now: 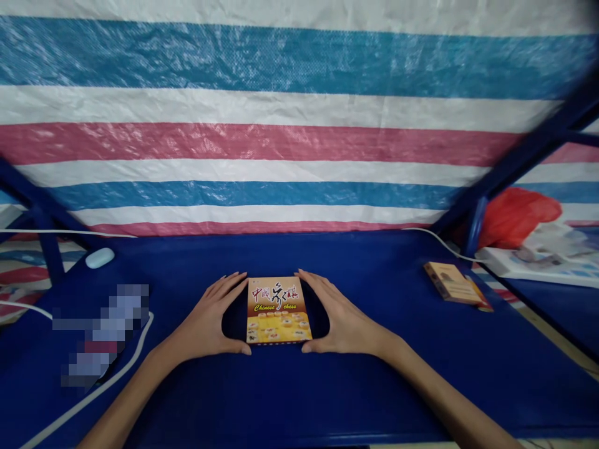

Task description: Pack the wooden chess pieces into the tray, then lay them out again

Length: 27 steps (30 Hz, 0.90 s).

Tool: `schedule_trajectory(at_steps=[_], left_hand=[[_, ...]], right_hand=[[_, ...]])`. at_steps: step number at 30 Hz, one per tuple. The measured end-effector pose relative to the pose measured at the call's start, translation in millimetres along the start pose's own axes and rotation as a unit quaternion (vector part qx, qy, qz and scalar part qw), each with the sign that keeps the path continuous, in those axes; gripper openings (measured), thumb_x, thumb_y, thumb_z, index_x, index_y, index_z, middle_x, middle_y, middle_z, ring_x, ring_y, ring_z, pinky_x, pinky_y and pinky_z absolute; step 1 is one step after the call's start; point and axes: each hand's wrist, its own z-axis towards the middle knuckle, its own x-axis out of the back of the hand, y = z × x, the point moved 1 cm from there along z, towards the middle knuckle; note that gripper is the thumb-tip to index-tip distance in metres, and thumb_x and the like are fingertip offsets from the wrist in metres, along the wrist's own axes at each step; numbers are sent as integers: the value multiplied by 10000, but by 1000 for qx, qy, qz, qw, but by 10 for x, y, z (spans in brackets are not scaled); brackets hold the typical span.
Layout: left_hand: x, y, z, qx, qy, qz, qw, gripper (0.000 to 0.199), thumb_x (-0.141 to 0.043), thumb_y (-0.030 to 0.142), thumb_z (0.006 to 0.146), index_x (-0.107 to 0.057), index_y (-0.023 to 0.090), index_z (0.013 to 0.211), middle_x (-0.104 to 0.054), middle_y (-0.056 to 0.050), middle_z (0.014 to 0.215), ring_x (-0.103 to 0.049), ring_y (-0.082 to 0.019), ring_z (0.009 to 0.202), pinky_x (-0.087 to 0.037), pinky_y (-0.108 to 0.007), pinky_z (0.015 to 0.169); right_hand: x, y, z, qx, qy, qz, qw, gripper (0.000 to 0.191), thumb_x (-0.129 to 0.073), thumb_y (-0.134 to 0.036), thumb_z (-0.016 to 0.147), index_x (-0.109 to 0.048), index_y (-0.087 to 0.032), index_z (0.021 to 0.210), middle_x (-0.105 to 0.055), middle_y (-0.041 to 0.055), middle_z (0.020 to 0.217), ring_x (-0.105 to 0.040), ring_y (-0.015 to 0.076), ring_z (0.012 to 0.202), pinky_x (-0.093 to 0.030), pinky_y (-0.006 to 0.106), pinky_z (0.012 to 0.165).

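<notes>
Both hands' fingers [234, 280] flank the chess box [277, 310].

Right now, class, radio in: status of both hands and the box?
Left hand and right hand cupping Chinese chess box, one each side. Box flat on blue table, closed. Nothing in the way.
</notes>
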Motion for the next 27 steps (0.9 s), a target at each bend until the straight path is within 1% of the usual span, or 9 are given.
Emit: schedule_trajectory(at_steps=[6, 11, 16, 21, 24, 27], left_hand=[[16, 21, 10, 9, -16, -5, 1000, 1378, -773, 828, 590, -41, 342, 1651, -208, -118, 1712, -209, -435, 1561, -223, -672, 1249], [18, 39, 25, 13, -13, -2, 1000, 1371, -770, 837, 582, -80, 330, 1653, -226, -121, 1707, -226, -435, 1556, -237, -660, 1250], [22, 47, 35, 18, -20, 7, 1000, 1350, -749, 846, 600, -80, 328, 1652, -215, -119, 1711, -216, -425, 1561, -231, -668, 1249], [47, 69, 38, 17, -22, -2, 1000, 1348, -764, 832, 600, -78, 338, 1652, -225, -119, 1707, -222, -438, 1555, -228, -676, 1246], [74, 100, 28, 20, -8, -27, 999, 1350, -784, 810, 600, -71, 352, 1650, -209, -124, 1709, -219, -450, 1552, -254, -680, 1234], [140, 151, 15, 19, 26, -95, 995, 1334, -784, 809, 597, -84, 375, 1646, -176, -108, 1717, -237, -435, 1549, -283, -649, 1238]], right_hand=[[-22, 9, 2, 4, 4, -10, 1000, 1350, -800, -728, 663, -19, -254, 1656, -217, 135, 1695, -229, 408, 1551, -277, 638, 1250], [-32, 4, 4, 10, 20, -4, 1000, 1324, -826, -673, 652, -66, -264, 1656, -278, 143, 1672, -294, 428, 1519, -322, 648, 1218], [-21, -24, -4, 5, 29, 11, 1000, 1295, -832, -661, 655, -98, -277, 1650, -302, 124, 1664, -335, 399, 1505, -367, 601, 1207], [2, -45, -2, -4, 28, 13, 1000, 1289, -834, -668, 644, -109, -298, 1644, -315, 114, 1659, -347, 392, 1499, -362, 604, 1207], [38, -72, 13, 3, 41, 19, 999, 1274, -839, -657, 643, -129, -297, 1638, -305, 111, 1662, -320, 391, 1511, -342, 603, 1219], [117, -140, 21, 6, 65, 48, 997, 1231, -847, -635, 648, -172, -312, 1625, -300, 98, 1664, -298, 393, 1522, -318, 601, 1233]])
